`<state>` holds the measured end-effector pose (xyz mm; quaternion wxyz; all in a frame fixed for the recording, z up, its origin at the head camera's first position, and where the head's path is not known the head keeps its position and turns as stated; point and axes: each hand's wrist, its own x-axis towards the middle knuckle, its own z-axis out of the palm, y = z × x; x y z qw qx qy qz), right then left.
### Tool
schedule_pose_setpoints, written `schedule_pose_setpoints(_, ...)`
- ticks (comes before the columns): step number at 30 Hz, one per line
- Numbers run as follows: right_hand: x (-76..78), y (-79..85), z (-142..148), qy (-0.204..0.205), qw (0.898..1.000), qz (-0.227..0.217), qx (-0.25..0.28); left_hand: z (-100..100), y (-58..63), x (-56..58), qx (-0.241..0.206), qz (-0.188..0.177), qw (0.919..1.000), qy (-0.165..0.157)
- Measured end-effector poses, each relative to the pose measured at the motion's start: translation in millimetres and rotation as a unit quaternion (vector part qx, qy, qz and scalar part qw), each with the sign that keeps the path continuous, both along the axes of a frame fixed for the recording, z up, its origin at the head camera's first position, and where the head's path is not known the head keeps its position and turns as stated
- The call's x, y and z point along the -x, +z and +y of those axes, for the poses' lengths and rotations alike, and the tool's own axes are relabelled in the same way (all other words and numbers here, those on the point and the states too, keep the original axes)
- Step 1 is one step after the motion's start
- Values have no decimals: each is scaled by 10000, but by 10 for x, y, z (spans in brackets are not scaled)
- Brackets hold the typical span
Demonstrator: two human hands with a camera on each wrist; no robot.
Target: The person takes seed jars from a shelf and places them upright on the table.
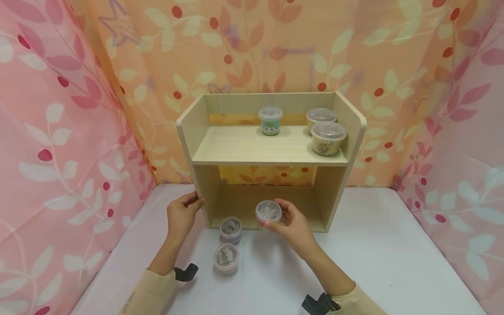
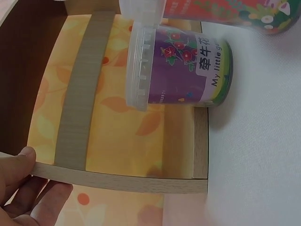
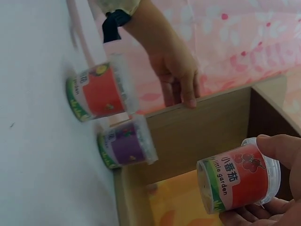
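Right wrist view: the red tub (image 3: 235,181), maybe light, hard and slippery, is being pinched between thumb and fingers of the right hand (image 1: 294,227), best held below its lid (image 3: 271,176).

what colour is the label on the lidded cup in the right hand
The label is mostly red, green at the bottom; clearest in the right wrist view.

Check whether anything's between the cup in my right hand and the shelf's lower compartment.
Nothing visible blocks the way: your right hand holds the red-labelled cup at the open front of the lower compartment. The purple-labelled cup stands at its front, but off to the left.
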<state>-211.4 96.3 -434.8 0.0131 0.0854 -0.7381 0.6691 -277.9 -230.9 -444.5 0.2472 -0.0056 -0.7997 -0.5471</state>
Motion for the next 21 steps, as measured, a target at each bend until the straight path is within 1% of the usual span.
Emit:
schedule_pose_setpoints(3, 55, -106, -23, -122, 9998, 16, -153, 5, 1, 9, -6, -20, 10000, 2)
schedule_pose_setpoints(8, 114, -278, -63, -163, 9994, 105, -273, -4, -15, 8, 5, -67, 10000, 28)
schedule_pose_setpoints(16, 158, -450, -114, -308, 9977, 231, -556, -6, -20, 16, -66, -36, 10000, -54)
schedule_pose_setpoints(21, 188, -572, -130, -355, 9974, 155, -607, -6, -13, 14, -83, 3, 9999, -78)
